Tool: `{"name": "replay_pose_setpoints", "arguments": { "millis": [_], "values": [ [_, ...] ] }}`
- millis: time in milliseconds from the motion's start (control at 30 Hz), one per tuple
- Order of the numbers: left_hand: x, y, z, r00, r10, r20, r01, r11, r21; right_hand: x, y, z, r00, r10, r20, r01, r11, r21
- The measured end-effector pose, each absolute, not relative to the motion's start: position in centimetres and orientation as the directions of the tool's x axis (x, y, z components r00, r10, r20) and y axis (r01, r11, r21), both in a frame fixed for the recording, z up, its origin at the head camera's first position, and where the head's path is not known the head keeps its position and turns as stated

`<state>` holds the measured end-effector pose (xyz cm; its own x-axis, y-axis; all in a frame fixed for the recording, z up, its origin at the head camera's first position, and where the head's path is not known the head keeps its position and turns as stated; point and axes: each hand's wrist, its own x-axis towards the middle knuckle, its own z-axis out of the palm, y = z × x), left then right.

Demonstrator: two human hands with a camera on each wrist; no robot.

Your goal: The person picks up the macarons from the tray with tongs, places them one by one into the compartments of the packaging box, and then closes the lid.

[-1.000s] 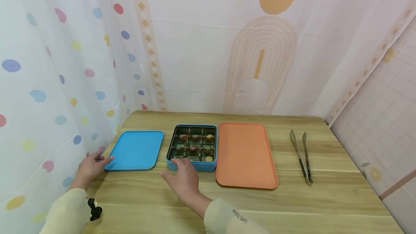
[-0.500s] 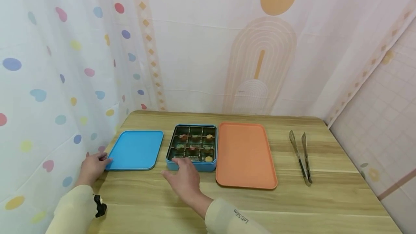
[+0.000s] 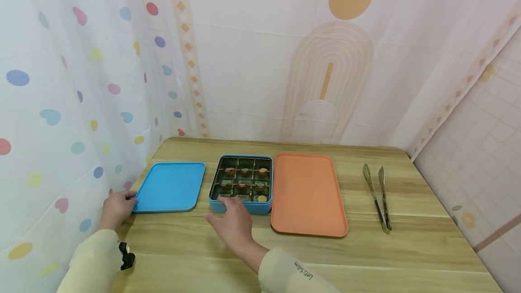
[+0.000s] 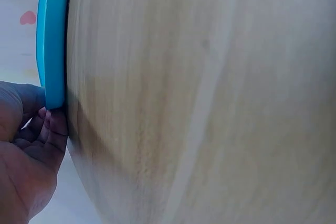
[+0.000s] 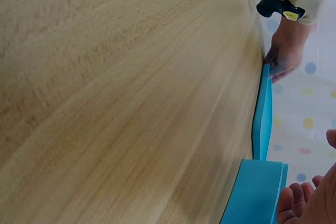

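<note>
A square blue lid [image 3: 171, 187] with a low rim lies flat at the left of the table. My left hand [image 3: 116, 210] pinches its near-left corner, the thumb at the top edge and the other fingers curled in against the side, as the left wrist view shows. Right of the lid stands an open blue tin box [image 3: 240, 208] with a dark divided insert [image 3: 246, 163]; small round coloured pieces sit in several compartments. My right hand [image 3: 234, 227] hovers at the box's front edge with thumb and fingers spread, holding nothing.
An orange rectangular tray [image 3: 308, 196] lies right beside the box. Metal tongs [image 3: 378, 198] with dark handles rest farther right. Patterned curtains [image 3: 264, 58] hang behind the wooden table [image 3: 366, 257] and along its left side.
My left thumb has drawn back slightly from the lid's surface to its edge, and the left forearm has shifted a little right. The right hand stays nearly still over the box's front.
</note>
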<state>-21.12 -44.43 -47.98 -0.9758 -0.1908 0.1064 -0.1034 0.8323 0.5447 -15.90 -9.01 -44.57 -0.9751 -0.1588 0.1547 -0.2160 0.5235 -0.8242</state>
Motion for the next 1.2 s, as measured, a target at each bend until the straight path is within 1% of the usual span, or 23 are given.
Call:
{"name": "replay_pose_setpoints", "arguments": {
  "millis": [167,267,467,667,967,1100,1200],
  "values": [
    [-20.9,-44.2,-47.8,-0.963,-0.227,0.146,-0.112,0.827,0.552,-16.0,-9.0,-44.6,-0.976,-0.154,0.154,-0.214,0.531,-0.820],
    [-20.9,-44.0,-47.6,-0.951,-0.271,0.150,-0.142,0.811,0.567,-16.0,-9.0,-44.5,-0.976,-0.154,0.154,-0.213,0.529,-0.822],
    [-20.9,-43.4,-46.9,-0.917,-0.380,0.125,-0.224,0.748,0.625,-16.3,-8.9,-44.2,-0.977,-0.150,0.151,-0.208,0.522,-0.827],
    [-21.2,-42.9,-46.5,-0.872,-0.469,0.137,-0.257,0.678,0.689,-16.7,-8.7,-43.8,-0.978,-0.140,0.155,-0.206,0.522,-0.828],
    [-21.0,-41.7,-45.7,-0.817,-0.532,0.223,-0.229,0.654,0.721,-17.3,-8.4,-43.3,-0.984,-0.112,0.138,-0.176,0.510,-0.842],
    [-21.4,-40.9,-45.1,-0.785,-0.557,0.271,-0.197,0.639,0.743,-17.7,-8.3,-43.2,-0.984,-0.091,0.154,-0.178,0.516,-0.838],
    [-21.9,-40.2,-44.5,-0.774,-0.565,0.285,-0.173,0.621,0.764,-18.2,-8.1,-43.0,-0.981,-0.080,0.176,-0.192,0.516,-0.835]
  ]
}}
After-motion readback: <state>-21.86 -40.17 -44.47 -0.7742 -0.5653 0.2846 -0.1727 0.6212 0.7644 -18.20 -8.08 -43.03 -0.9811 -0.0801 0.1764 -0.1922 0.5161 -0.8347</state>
